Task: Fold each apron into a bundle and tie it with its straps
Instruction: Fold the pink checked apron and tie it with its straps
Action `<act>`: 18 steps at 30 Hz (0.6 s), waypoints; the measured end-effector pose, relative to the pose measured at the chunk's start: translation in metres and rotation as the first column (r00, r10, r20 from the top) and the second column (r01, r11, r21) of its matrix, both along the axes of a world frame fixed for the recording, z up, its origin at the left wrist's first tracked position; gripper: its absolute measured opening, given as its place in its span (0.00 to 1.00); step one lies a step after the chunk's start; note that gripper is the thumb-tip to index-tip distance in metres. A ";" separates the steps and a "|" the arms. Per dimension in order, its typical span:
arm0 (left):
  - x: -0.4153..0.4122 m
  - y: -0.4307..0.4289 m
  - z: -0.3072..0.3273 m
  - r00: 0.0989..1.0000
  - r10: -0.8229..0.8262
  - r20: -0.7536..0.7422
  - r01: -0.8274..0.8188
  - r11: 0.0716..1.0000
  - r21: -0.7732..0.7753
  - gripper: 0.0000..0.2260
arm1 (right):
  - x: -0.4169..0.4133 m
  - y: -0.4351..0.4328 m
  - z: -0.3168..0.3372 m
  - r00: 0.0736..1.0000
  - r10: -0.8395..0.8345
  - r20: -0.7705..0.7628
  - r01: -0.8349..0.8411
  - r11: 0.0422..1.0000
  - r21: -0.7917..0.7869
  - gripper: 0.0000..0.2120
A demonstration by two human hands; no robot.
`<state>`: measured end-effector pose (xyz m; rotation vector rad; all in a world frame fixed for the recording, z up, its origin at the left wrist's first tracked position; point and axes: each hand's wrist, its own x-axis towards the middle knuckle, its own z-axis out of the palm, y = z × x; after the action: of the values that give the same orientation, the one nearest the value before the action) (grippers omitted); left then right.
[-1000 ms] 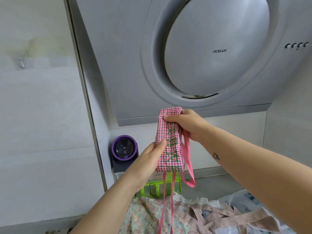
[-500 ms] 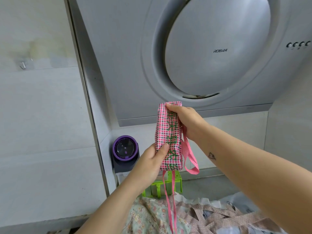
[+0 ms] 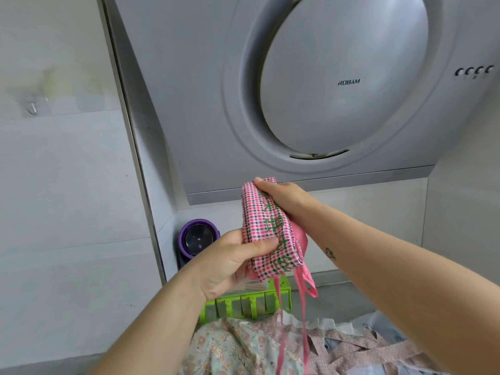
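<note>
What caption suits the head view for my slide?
Left hand and right hand grip a folded pink checked apron in front of a grey range hood, its pink straps hanging untied.

Checked woven cloth apron bundle (image 3: 266,228), pink webbing straps (image 3: 303,282), smooth matt hood (image 3: 189,104)
</note>
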<state>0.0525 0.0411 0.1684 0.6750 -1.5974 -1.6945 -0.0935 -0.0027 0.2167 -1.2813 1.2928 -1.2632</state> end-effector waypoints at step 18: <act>0.015 -0.042 -0.011 0.861 0.367 -0.352 -0.261 0.913 0.312 0.13 | 0.011 0.021 -0.082 0.974 0.177 -0.144 -0.208 0.948 -0.241 0.11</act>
<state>0.0671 -0.0006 0.1572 0.6202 -0.9309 -1.6680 -0.0826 0.0184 0.1351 -1.6474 1.0800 -1.2556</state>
